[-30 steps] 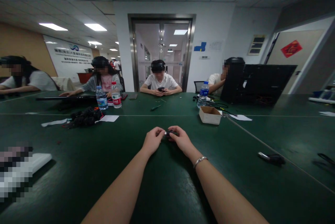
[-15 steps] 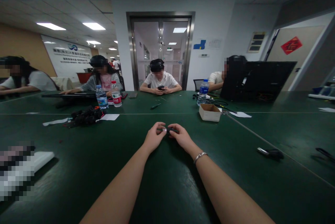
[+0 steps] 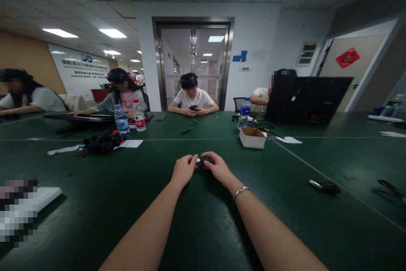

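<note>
Out in front of me, a small black object with a silver end (image 3: 201,160) bridges my two hands just over the green table (image 3: 203,228); its kind is too small to make out. My left hand (image 3: 184,169) is closed, pinching the silver end between thumb and fingers. The black part sits in the grip of my right hand (image 3: 218,167), whose fingers curl over it and hide some of it. A silver bracelet (image 3: 241,192) circles my right wrist.
An open cardboard box (image 3: 252,138) stands beyond my right hand, near a water bottle (image 3: 244,113). Black cables (image 3: 103,140) lie left on white paper. Another black-and-silver piece (image 3: 325,187) rests at the right. Across the table, a person (image 3: 194,99) holds a dark object.
My left hand's fingers have drawn closer together around the silver end, covering more of it. Both hands still hold the object; the whole view has shifted slightly.
</note>
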Motion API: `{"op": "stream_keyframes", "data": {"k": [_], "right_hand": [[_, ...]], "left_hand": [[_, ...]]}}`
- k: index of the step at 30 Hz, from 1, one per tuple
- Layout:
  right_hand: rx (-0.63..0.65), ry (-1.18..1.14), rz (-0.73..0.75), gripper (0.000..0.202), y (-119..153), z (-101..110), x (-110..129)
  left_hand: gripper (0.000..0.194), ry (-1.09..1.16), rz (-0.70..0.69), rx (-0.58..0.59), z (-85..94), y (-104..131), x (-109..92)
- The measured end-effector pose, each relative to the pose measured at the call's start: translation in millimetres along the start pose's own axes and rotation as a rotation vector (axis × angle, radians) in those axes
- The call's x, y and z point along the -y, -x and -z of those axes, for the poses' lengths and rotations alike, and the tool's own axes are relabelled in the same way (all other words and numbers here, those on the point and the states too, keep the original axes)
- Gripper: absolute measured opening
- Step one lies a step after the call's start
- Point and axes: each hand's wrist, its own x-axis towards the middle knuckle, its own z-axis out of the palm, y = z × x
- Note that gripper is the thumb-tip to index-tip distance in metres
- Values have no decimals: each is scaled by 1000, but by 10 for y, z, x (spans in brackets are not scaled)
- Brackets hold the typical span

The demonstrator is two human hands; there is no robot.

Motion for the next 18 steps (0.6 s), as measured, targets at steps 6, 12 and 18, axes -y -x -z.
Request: {"op": "stream_keyframes", "data": {"k": [6, 12, 18], "right_hand": [[-22, -49, -28, 25, 8, 9, 23], [-15, -46, -38, 23, 27, 8, 50], [-5, -48, -15, 23, 14, 8, 33]], "left_hand": [[30, 162, -155, -36, -3, 5, -4], [20, 166, -172, 4, 4, -8, 2], [27, 179, -95, 19, -19, -48, 56]]}}
